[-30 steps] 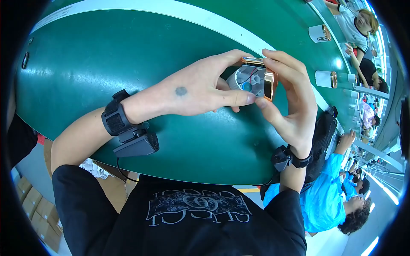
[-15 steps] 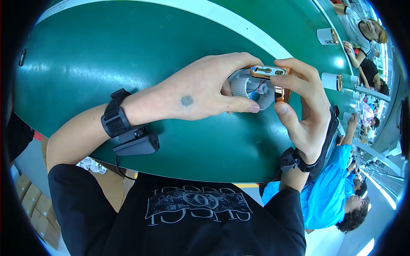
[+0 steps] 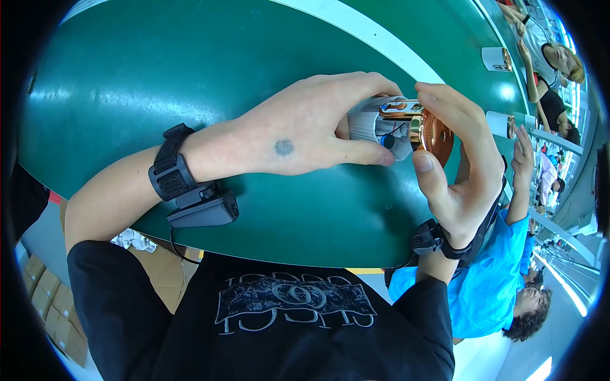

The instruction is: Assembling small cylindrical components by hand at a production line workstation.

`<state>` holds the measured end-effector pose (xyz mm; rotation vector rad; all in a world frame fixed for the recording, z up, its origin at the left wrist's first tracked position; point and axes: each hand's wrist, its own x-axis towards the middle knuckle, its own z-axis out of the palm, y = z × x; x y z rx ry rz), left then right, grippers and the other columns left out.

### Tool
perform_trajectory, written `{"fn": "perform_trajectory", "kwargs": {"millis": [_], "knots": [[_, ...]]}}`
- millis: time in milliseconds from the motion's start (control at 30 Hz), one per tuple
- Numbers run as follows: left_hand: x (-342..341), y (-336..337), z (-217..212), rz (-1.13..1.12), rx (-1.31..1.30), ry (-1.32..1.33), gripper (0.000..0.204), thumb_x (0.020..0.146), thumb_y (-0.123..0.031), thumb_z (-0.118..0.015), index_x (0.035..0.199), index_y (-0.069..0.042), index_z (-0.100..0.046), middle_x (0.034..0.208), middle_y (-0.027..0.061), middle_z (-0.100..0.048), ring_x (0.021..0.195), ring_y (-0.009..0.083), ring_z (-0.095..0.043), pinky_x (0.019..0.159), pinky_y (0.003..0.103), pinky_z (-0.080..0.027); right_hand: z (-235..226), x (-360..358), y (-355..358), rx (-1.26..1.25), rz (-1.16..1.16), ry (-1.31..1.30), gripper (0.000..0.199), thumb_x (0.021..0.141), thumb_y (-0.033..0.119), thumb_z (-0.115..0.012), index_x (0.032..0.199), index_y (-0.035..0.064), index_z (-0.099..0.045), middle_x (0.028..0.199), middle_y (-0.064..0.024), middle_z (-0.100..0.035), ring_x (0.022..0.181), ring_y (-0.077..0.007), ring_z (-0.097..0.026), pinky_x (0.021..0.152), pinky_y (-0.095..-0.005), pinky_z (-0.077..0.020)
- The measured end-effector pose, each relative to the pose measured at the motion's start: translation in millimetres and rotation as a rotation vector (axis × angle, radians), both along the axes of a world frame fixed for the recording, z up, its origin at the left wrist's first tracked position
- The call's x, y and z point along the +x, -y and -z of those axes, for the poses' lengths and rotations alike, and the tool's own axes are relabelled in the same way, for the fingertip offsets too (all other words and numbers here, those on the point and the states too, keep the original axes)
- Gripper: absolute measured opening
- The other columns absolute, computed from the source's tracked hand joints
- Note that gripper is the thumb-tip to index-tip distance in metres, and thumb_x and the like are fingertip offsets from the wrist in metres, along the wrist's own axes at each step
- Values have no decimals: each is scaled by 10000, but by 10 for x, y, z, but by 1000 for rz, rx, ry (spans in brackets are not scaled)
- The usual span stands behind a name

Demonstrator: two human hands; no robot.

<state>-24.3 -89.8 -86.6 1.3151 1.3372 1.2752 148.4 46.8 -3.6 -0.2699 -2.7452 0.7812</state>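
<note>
Cartons (image 3: 60,317) are seen at lower left, beyond the curved edge of the green tabletop (image 3: 159,82), whose broad left stretch is left as moving room. Right of centre, below a white strip (image 3: 381,37), a white housing (image 3: 363,124) is clamped in the left hand (image 3: 305,130); its copper cap (image 3: 440,138) is gripped by the right hand (image 3: 467,168). The right side is crowded by white cylinders (image 3: 497,124) and a blue-clad co-worker (image 3: 489,279).

The left forearm (image 3: 121,187) slants up from the frame's left to the left hand (image 3: 308,130) (back upward, thumb outstretched); the right hand (image 3: 469,162) arches, thumb raised, at upper right.
</note>
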Motion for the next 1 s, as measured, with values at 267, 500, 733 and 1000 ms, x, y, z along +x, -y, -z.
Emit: {"fn": "perform_trajectory", "kwargs": {"millis": [267, 500, 733, 1000], "knots": [[52, -2, 31, -8, 28, -20, 648, 876, -221, -808, 1421, -61, -497, 802, 94, -662, 607, 123, -645, 547, 257, -487, 25, 33, 60, -17, 46, -47, 461, 899, 276, -732, 1224, -44, -664, 1261, -228, -667, 1222, -341, -621, 1048, -425, -482], [59, -2, 52, -31, 78, -44, 656, 875, -237, -812, 1424, -65, -498, 833, 96, -665, 611, 129, -646, 551, 262, -493, -5, 39, 68, 41, 35, -13, 442, 906, 273, -728, 1220, -33, -671, 1261, -221, -670, 1210, -339, -633, 1034, -417, -495], [54, 17, -63, -10, -25, -13, 574, 854, -355, -783, 1263, -14, -570, 1038, 169, -636, 780, 267, -668, 715, 378, -542, -1, 42, 84, 84, 32, -6, 422, 886, 243, -737, 1214, -16, -679, 1261, -205, -676, 1189, -327, -650, 1008, -414, -513], [85, -77, 49, -7, 141, -40, 609, 894, -190, -787, 1400, -44, -483, 920, 110, -674, 663, 141, -675, 592, 259, -531, -54, 3, 93, 209, 14, 116, 402, 844, 187, -767, 1208, 30, -699, 1312, -180, -665, 1259, -369, -604, 1037, -424, -495]]}}
